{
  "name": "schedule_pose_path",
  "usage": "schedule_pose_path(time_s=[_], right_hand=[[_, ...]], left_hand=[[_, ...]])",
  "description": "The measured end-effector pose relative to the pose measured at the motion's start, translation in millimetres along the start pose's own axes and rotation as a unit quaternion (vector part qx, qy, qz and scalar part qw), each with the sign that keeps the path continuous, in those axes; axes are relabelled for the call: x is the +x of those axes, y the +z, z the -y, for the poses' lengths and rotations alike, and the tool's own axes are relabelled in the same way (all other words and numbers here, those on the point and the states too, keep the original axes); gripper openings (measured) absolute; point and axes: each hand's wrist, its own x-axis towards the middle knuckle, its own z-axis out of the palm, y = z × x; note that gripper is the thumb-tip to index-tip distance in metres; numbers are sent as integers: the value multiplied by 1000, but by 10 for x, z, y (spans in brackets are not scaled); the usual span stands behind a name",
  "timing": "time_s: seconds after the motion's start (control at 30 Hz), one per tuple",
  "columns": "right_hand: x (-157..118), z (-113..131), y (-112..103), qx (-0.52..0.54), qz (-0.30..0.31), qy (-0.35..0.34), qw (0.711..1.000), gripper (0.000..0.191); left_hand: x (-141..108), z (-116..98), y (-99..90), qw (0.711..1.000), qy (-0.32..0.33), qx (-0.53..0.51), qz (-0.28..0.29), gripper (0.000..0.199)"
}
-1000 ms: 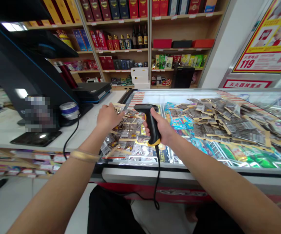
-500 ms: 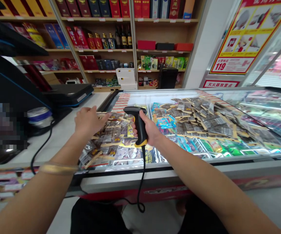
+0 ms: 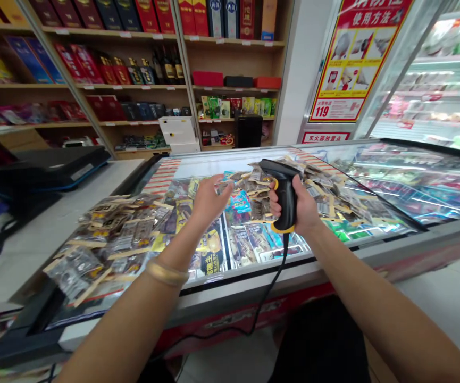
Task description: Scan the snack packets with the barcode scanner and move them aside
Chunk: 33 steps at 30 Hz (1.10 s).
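Observation:
My right hand (image 3: 305,207) is wrapped round the handle of a black and yellow barcode scanner (image 3: 287,205), whose head points left above the freezer. A black cord (image 3: 269,290) hangs from the handle's bottom. My left hand (image 3: 209,199), with a gold bangle (image 3: 167,272) on the wrist, hovers over the freezer's middle, left of the scanner. Its thumb and fingers are apart and slightly curved. Below it, a chest freezer (image 3: 249,272) shows ice-cream packs through its glass top. Clear packets with brown contents lie in a left pile (image 3: 130,234) and a right pile (image 3: 345,191).
A white counter (image 3: 106,181) with a black device (image 3: 66,165) adjoins the freezer on the left. Shelves (image 3: 134,85) of boxes and bottles stand behind. A red and yellow poster (image 3: 349,69) hangs at the back right, beside a lit display fridge (image 3: 437,101).
The view has turned right. My left hand has moved right from the left packet pile to the freezer's middle. The scanner in my right hand has shifted right, towards the right pile.

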Motion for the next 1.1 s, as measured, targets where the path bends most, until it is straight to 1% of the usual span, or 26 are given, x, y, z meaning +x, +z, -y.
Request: schedule_pose_path(time_s=[0.07, 0.13, 0.23, 0.33, 0.43, 0.53, 0.67, 0.77, 0.83, 0.9, 1.0, 1.1], right_hand=[[-15, 53, -133, 9, -13, -12, 1000, 50], [-22, 63, -223, 19, -25, -23, 999, 49], [-21, 40, -293, 27, -28, -33, 999, 50], [-14, 21, -318, 25, -24, -35, 999, 49], [-7, 17, -324, 25, -36, -29, 999, 49], [-4, 13, -320, 25, -45, -22, 998, 49], [-6, 8, -311, 23, -46, -22, 998, 49], [-16, 14, -313, 24, -40, -23, 999, 50], [-31, 21, -317, 24, -34, -26, 999, 50], [-50, 26, -317, 23, -28, -28, 999, 50], [-80, 5, -283, 20, -14, -24, 999, 49], [-116, -77, -184, 16, 0, -5, 1000, 50]], left_hand=[[73, -111, 235, 998, -33, -37, 25, 49], [161, -202, 410, 997, -53, -41, 29, 44], [287, -309, 567, 996, -79, 24, 25, 44], [365, -398, 638, 987, -102, 117, 40, 54], [386, -454, 679, 979, -105, 167, 42, 61], [368, -459, 718, 981, -101, 164, 33, 56], [310, -414, 757, 991, -98, 89, 6, 38], [254, -364, 707, 994, -93, -39, -31, 21], [210, -318, 598, 984, -93, -146, -52, 16], [156, -258, 426, 965, -112, -232, -58, 15], [56, -137, 121, 939, -178, -291, -51, 13], [-49, 10, -117, 921, -224, -311, -68, 10]])
